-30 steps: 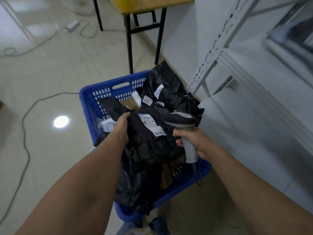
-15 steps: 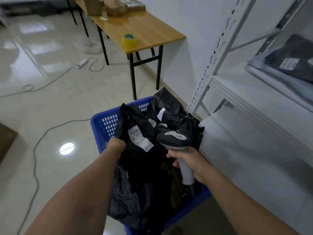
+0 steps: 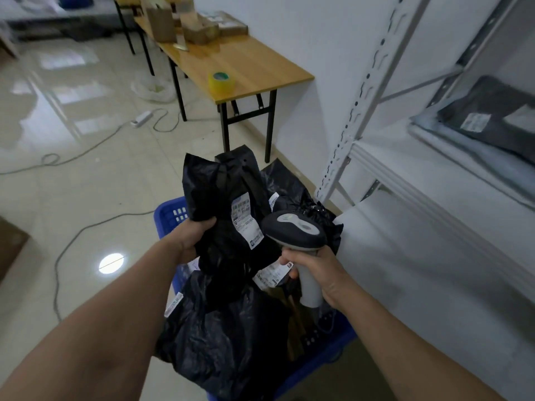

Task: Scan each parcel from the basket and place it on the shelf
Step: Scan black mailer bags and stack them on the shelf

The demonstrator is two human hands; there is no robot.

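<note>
Two hands work: our left hand [image 3: 189, 238] grips a black parcel [image 3: 228, 209] above the blue basket [image 3: 170, 215], label facing us; our right hand [image 3: 315, 267] clasps the barcode scanner [image 3: 295, 230] just beside it, near the shelf [image 3: 434, 180].

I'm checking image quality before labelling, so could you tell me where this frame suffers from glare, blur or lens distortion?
Head view: a bright round glare spot reflects off the glossy floor; the far boxes on the table are motion-blurred; the wide-angle lens bows the shelf upright; the label on the parcel in the left hand is too soft to read; the scanner in the right hand is fairly sharp.
</note>
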